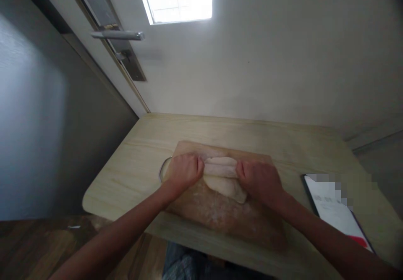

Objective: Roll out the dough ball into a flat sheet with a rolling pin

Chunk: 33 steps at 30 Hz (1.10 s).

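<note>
A pale, flattened piece of dough [226,188] lies on a wooden cutting board [201,219] dusted with flour. Across the dough rests a light-coloured rolling pin [220,170], its middle showing between my two fists. My left hand [184,168] is closed around the pin's left end, over the board's upper left part. On the other side, my right hand [260,179] grips the right end. Both ends of the pin are hidden inside the fingers. Some dough shows beyond the pin, and more of it on the near side.
The board sits on a light wooden table [126,158], with a metal ring handle [161,170] at its left. At the right lies a flat tablet or clipboard with a white face [333,208]. Behind the table stands a pale door with a metal handle [118,35] and a small window [179,3].
</note>
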Tool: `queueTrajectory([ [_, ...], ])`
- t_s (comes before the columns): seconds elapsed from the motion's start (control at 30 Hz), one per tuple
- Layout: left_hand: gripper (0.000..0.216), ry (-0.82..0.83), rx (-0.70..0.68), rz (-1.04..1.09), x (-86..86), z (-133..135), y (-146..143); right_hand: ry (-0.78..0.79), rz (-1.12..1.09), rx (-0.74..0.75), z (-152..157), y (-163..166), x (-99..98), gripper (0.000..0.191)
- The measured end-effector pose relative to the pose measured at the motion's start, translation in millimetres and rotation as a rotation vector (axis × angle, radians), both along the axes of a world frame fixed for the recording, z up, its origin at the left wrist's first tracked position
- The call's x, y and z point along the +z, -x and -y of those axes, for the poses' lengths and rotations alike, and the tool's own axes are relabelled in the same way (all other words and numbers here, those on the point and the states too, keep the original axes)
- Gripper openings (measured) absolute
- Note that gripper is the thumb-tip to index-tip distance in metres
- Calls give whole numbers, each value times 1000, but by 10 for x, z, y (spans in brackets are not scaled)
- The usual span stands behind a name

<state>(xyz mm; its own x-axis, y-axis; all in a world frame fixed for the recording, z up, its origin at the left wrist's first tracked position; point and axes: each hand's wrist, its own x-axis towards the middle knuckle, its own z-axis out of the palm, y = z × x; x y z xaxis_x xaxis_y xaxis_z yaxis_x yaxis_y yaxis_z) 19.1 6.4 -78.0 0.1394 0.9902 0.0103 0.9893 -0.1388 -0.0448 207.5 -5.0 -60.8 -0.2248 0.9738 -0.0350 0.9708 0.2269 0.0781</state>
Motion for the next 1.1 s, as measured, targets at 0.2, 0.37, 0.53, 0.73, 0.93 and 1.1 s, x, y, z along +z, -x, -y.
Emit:
queueTrajectory([
  [0.2,49,87,-31,-31,38,-198,-3,200,-17,66,-253,-40,54,45],
  [0.37,50,-4,-2,-36,66,-98,-50,111,-7,-2,-156,-6,69,45],
  [0.53,50,-77,-48,-25,87,95,-59,33,-35,-22,70,14,67,46],
  [0.73,52,-74,-78,-8,105,224,-36,-3,-27,-72,266,31,33,51],
  [0.93,53,-61,-118,-4,250,61,-29,71,-31,-21,144,-42,136,46],
  [1.1,55,-67,-103,-5,335,-87,-30,60,-36,-42,19,-85,217,50],
])
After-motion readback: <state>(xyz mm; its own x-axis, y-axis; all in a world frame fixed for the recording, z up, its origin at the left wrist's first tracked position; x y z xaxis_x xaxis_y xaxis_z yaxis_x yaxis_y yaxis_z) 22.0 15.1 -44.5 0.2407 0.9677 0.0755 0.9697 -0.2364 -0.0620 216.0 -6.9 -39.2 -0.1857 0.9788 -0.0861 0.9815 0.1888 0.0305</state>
